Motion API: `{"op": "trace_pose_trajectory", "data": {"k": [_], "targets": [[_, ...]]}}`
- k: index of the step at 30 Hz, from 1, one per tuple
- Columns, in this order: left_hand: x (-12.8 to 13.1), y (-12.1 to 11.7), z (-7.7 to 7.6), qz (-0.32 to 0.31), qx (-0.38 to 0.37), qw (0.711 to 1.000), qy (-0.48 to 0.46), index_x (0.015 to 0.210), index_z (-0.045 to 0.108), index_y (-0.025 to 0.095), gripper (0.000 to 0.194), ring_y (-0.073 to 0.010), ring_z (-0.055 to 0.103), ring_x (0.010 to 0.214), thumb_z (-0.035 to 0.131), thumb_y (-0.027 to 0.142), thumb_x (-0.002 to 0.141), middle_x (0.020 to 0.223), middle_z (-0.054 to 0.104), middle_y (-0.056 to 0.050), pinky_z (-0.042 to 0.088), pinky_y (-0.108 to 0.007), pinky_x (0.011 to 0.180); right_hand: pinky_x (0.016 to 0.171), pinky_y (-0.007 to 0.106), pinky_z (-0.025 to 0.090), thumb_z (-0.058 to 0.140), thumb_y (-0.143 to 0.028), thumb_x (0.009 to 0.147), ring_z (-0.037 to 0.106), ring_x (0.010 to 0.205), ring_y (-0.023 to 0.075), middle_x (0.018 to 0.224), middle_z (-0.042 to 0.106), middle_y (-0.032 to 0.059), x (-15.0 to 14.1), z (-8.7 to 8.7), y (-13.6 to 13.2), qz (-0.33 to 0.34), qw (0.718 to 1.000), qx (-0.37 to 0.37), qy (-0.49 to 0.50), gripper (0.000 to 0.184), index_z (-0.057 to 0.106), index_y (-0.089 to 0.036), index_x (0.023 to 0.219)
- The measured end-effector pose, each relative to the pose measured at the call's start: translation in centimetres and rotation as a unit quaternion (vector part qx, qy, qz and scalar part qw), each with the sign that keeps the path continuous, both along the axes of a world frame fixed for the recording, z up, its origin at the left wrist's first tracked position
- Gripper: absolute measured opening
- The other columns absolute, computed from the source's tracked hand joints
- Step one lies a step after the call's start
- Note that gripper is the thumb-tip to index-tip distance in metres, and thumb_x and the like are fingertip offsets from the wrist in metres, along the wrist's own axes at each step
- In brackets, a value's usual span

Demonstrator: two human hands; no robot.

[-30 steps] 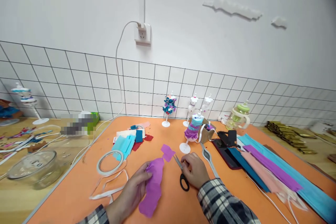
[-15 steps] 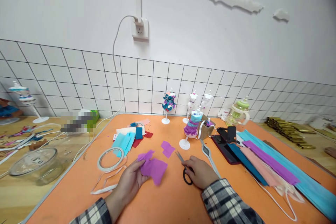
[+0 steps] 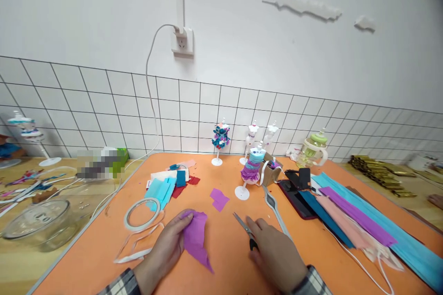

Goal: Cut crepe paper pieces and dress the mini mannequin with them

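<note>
My left hand [image 3: 165, 248] pinches a crumpled piece of purple crepe paper [image 3: 195, 238] just above the orange mat [image 3: 104, 258]. My right hand [image 3: 275, 253] lies palm down on the handles of small black scissors [image 3: 246, 229], whose blades point up and left. A smaller purple scrap [image 3: 218, 198] lies on the mat beyond them. Behind it stands a little mannequin [image 3: 252, 169] wrapped in purple and blue paper ruffles.
A tape ring [image 3: 141, 212] and loose white strips lie left. Blue, red and white paper scraps [image 3: 169, 185] sit behind it. Long crepe strips [image 3: 360, 221], a phone [image 3: 297, 198], a green-lidded bottle [image 3: 313, 150] and three small mannequins [image 3: 218, 140] stand at right and back. A glass bowl [image 3: 38, 223] is far left.
My left hand has gathered the purple paper from a long hanging strip into a folded bunch. My right hand slid down over the scissor handles, with the fingers flatter now.
</note>
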State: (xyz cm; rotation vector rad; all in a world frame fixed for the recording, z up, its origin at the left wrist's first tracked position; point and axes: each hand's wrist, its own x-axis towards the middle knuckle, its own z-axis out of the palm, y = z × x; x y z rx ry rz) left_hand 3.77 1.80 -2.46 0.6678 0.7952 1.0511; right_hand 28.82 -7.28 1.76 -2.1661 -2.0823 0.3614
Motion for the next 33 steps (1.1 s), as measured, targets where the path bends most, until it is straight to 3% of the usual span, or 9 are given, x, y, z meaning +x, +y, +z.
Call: {"op": "trace_pose_trajectory", "data": {"k": [2,4,7,10,12,17,20,25,33], "targets": [[0.2,-0.2,0.3,-0.001,0.014,1.0,0.016,0.084,0.074,0.017,0.023,-0.0155,0.064,0.073,0.086,0.028,0.068,0.082,0.073,-0.002,0.05,-0.023,0.068,0.097,0.038,0.043,0.063,-0.031,0.086,0.061,0.111,0.0277,0.119,0.065,0.0109,-2.1,0.7,0.3,0.069,0.988,0.087,0.104,0.061,0.046,-0.022,0.145],[0.5,-0.8,0.7,-0.01,0.037,0.998,0.051,0.098,0.073,0.019,0.03,-0.0165,0.064,0.075,0.083,0.031,0.072,0.086,0.073,-0.002,0.049,-0.023,0.069,0.106,0.042,0.037,0.066,-0.044,0.085,0.061,0.107,0.0266,0.112,0.068,0.0093,-4.1,0.6,1.4,0.111,0.967,0.098,0.206,0.057,0.055,-0.021,0.136],[0.8,-1.8,1.5,-0.024,0.088,0.985,0.144,0.123,0.064,0.022,0.048,-0.0199,0.065,0.076,0.077,0.039,0.08,0.087,0.073,-0.002,0.047,-0.024,0.067,0.089,0.036,0.046,0.075,-0.045,0.075,0.061,0.099,0.0244,0.109,0.067,0.0081,-6.2,-1.4,4.0,0.117,0.915,0.042,0.383,0.06,0.058,-0.021,0.128],[0.8,-2.6,2.0,-0.036,0.112,0.973,0.197,0.13,0.061,0.021,0.057,-0.0194,0.06,0.061,0.075,0.043,0.08,0.07,0.069,0.001,0.042,-0.024,0.057,0.069,0.028,0.046,0.075,-0.04,0.075,0.059,0.071,0.0145,0.084,0.063,-0.0002,-6.8,-4.1,6.0,0.068,0.804,-0.037,0.59,0.056,0.055,-0.021,0.123],[0.8,-2.7,2.0,-0.055,0.115,0.969,0.213,0.131,0.061,0.021,0.059,-0.0182,0.054,0.053,0.076,0.044,0.079,0.059,0.061,0.003,0.038,-0.025,0.052,0.063,0.025,0.043,0.081,-0.036,0.068,0.053,0.063,0.0106,0.077,0.06,-0.003,-6.7,-5.2,6.4,0.065,0.77,-0.058,0.632,0.051,0.06,-0.02,0.112],[0.9,-2.3,1.3,-0.122,0.154,0.952,0.233,0.132,0.058,0.023,0.069,-0.0217,0.061,0.068,0.084,0.04,0.07,0.069,0.065,0.001,0.046,-0.027,0.062,0.058,0.023,0.039,0.082,-0.041,0.066,0.048,0.059,0.0088,0.067,0.057,-0.0036,-5.6,-5.3,6.5,0.074,0.767,-0.047,0.636,0.034,0.063,-0.017,0.081],[1.2,-2.4,1.2,-0.198,0.164,0.943,0.21,0.114,0.069,0.022,0.052,-0.0269,0.065,0.093,0.085,0.039,0.069,0.09,0.072,-0.005,0.049,-0.03,0.079,0.053,0.022,0.036,0.077,-0.051,0.069,0.044,0.054,0.0078,0.064,0.053,-0.0052,-4.4,-4.8,6.8,0.063,0.761,-0.039,0.645,0.039,0.059,-0.018,0.081],[1.5,-3.3,1.7,-0.321,0.132,0.921,0.177,0.101,0.075,0.017,0.038,-0.0221,0.065,0.078,0.078,0.046,0.077,0.088,0.074,-0.006,0.047,-0.027,0.07,0.052,0.021,0.031,0.079,-0.045,0.066,0.041,0.052,0.0068,0.061,0.051,-0.0063,-2.8,-4.6,7.3,0.064,0.77,-0.035,0.634,0.036,0.059,-0.017,0.078],[0.8,-3.2,2.7,-0.323,0.134,0.916,0.196,0.109,0.075,0.02,0.042,-0.0255,0.066,0.088,0.079,0.044,0.076,0.096,0.075,-0.006,0.048,-0.03,0.08,0.05,0.021,0.029,0.073,-0.045,0.074,0.038,0.049,0.0067,0.057,0.046,-0.0079,-3.0,-5.4,7.2,0.053,0.796,-0.02,0.603,0.031,0.059,-0.019,0.081]]}}
